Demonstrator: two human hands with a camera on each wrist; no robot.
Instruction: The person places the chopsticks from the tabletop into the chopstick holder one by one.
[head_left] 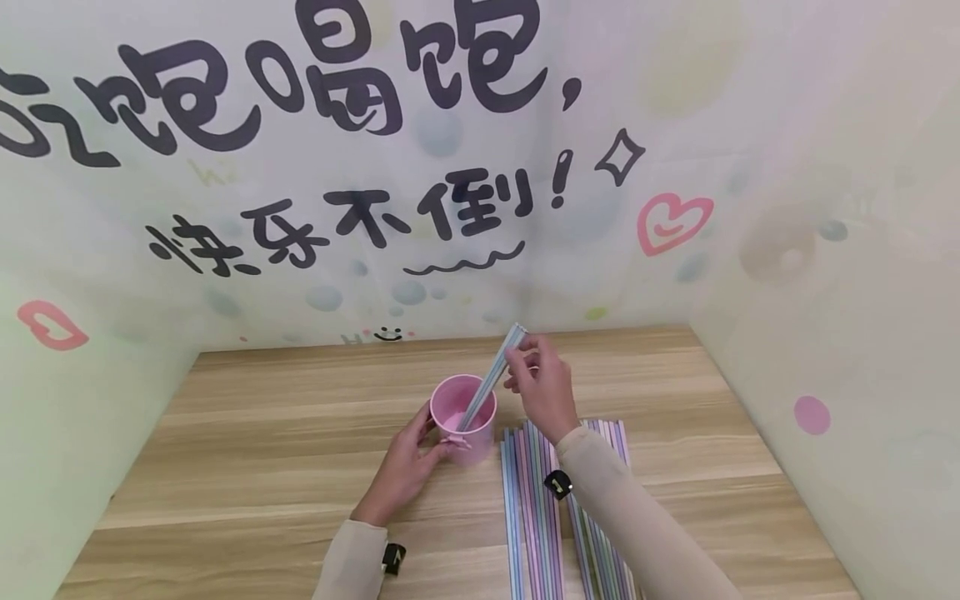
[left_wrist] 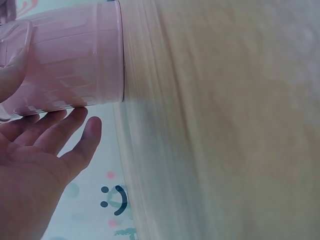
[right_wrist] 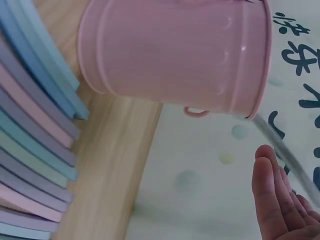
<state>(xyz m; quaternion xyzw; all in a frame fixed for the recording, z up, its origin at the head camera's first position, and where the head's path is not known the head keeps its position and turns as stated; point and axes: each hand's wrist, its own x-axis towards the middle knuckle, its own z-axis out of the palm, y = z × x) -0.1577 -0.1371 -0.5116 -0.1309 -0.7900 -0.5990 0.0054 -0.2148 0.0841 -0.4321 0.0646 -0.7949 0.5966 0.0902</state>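
Note:
A pink bucket [head_left: 477, 450] with a small bow-like piece on its front stands on the wooden table. My left hand [head_left: 405, 467] holds it from the left, thumb at the front; in the left wrist view the fingers [left_wrist: 75, 120] touch its far side. My right hand [head_left: 547, 387] pinches a few long, thin, pale blue sticks [head_left: 491, 375] near their top. They lean to the right, lower ends inside the bucket. In the right wrist view one stick [right_wrist: 285, 145] runs down behind the bucket rim, beside straight-looking fingers; the thumb is hidden.
Long pastel sticks [head_left: 532, 517] in blue, pink, purple and green lie side by side right of the bucket, partly under my right forearm. The wood table [head_left: 262, 467] meets a printed back wall [head_left: 480, 308] and pale side walls.

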